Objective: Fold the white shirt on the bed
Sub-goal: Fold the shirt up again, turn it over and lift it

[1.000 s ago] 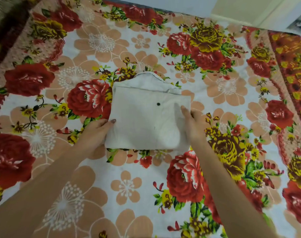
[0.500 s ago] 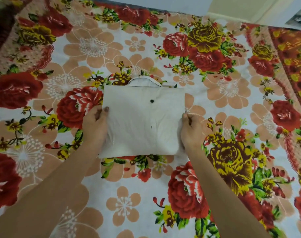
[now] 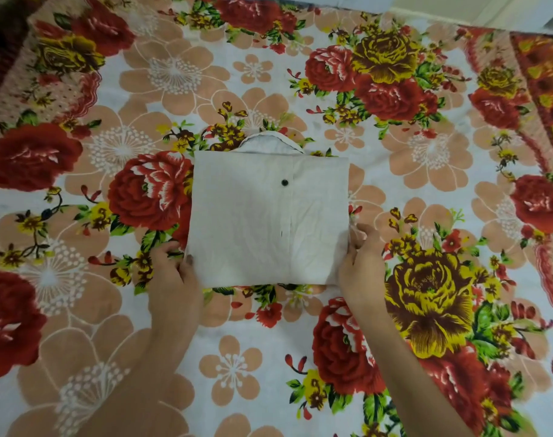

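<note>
Both our hands have slid down from the sides of the white shirt [image 3: 269, 219] to its near corners. It lies flat in the middle of the bed, folded into a neat square, with the collar [image 3: 270, 143] peeking out at the far edge and one dark button [image 3: 284, 182] on top. Our left hand [image 3: 174, 272] pinches the near left corner. Our right hand [image 3: 362, 263] pinches the near right corner. Under it is the flowery bedsheet [image 3: 237, 373]. We think the folding is almost done. Next we may only need to pat it smooth, gently, so the layers stay put.
</note>
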